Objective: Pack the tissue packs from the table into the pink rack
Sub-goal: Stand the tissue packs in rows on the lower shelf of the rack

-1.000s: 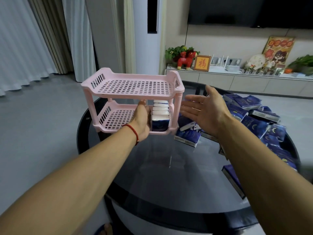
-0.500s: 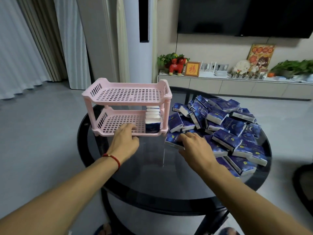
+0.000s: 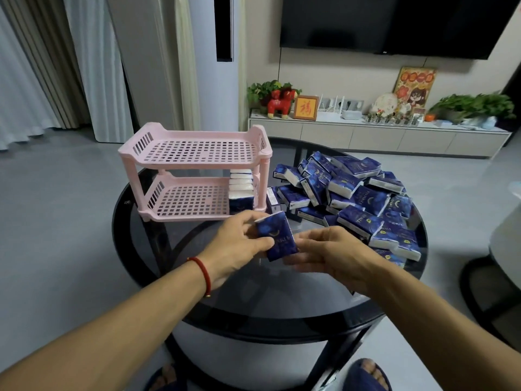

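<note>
Now the left hand [image 3: 239, 244] pinches a dark-blue plastic-wrapped tissue pack [image 3: 277, 239] above the round black glass table [image 3: 253, 306]; the right hand [image 3: 335, 256], fingers loosely curled, touches its lower edge, near the two-tier pink plastic rack [image 3: 194, 170].

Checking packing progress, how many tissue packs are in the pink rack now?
About 5, in one row at the right end of the lower shelf of the rack; more may be hidden behind. Top shelf holds none.
</note>
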Action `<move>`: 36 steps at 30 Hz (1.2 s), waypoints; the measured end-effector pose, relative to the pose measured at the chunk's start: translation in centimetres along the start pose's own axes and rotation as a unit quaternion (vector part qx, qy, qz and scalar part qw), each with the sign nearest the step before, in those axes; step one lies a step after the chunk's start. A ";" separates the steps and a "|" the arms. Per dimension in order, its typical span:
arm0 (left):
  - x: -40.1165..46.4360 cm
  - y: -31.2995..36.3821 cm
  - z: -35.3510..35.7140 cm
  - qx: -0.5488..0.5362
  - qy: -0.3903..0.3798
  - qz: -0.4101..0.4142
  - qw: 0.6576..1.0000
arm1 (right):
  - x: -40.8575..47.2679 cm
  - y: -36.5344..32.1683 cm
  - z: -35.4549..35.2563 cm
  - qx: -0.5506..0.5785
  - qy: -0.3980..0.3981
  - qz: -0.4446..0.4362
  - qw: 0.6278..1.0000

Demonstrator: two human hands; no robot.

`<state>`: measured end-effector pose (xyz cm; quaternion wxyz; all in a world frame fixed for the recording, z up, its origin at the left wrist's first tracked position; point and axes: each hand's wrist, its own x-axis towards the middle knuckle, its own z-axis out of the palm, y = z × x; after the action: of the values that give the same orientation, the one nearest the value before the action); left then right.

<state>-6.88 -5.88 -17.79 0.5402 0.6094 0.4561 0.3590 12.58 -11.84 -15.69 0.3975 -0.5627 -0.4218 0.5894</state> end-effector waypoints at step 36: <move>0.4 0.5 -2.1 -0.056 0.016 -0.012 0.998 | -1.0 -3.1 -0.6 -0.144 0.014 -0.128 0.981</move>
<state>-8.58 -4.82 -17.02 0.5702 0.5667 0.4517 0.3870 13.24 -11.73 -12.47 0.3898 -0.5637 -0.5655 0.4588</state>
